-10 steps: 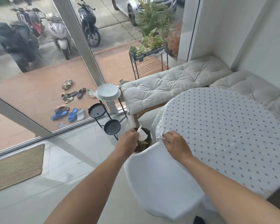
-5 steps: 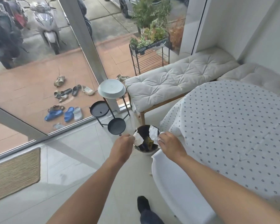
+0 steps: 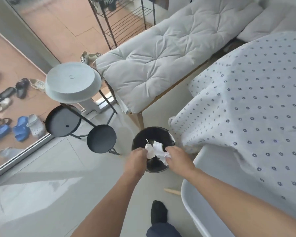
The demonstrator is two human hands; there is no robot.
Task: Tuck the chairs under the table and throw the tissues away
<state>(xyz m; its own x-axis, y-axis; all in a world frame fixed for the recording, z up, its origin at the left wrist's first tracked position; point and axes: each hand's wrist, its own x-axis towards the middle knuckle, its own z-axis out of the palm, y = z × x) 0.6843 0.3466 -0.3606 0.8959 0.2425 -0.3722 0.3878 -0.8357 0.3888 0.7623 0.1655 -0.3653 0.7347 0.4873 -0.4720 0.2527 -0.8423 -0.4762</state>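
A small black bin (image 3: 149,134) stands on the floor beside the round table (image 3: 256,106) with its dotted white cloth. Both my hands hover over the bin's opening. My left hand (image 3: 137,159) pinches a crumpled white tissue (image 3: 149,149). My right hand (image 3: 177,157) grips a second crumpled tissue (image 3: 159,148). A white chair (image 3: 200,211) stands at the table's near edge, its seat partly under the cloth and under my right forearm.
A black three-tier plant stand (image 3: 99,138) with a pale upturned tray (image 3: 72,82) stands left of the bin. A cushioned bench (image 3: 161,53) runs behind it. Glass wall with shoes outside at left. My socked foot (image 3: 158,213) is on the pale floor.
I have stepped closer and leaned over the bin. Both hands with their tissues have moved from near the chair to right above the bin's opening.
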